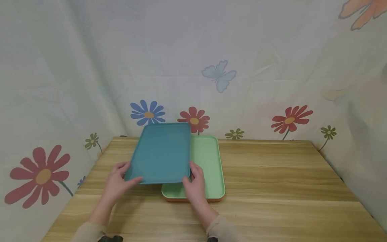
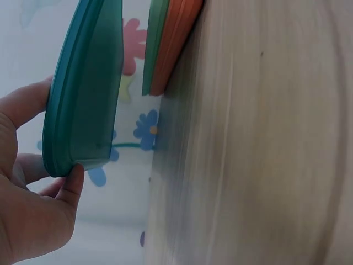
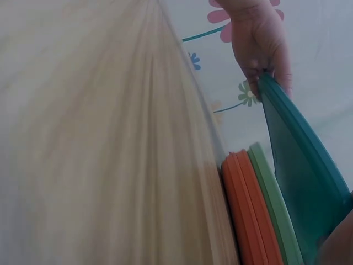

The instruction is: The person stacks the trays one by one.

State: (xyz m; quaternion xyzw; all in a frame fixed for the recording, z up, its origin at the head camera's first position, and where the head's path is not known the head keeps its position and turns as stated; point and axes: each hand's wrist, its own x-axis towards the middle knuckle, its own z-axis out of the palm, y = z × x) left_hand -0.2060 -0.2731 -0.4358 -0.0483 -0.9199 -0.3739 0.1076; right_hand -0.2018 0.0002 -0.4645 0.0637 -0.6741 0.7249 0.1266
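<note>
A teal rectangular tray point(image 1: 161, 153) is held up off the table, tilted, between both hands. The left hand point(image 1: 118, 183) grips its near left corner, thumb over the rim and fingers beneath, as the left wrist view shows on the teal tray point(image 2: 83, 94). At the near right corner the right hand point(image 1: 195, 183) pinches the rim, thumb on top. Partly under the raised tray, a light green tray point(image 1: 207, 164) lies on top of orange trays point(image 3: 245, 204) stacked on the table. The teal tray hides the green one's left part.
The wooden table point(image 1: 281, 181) extends right of the stack and in front of it. A pale cloth backdrop point(image 1: 260, 67) printed with flowers and butterflies hangs behind the table and along its sides.
</note>
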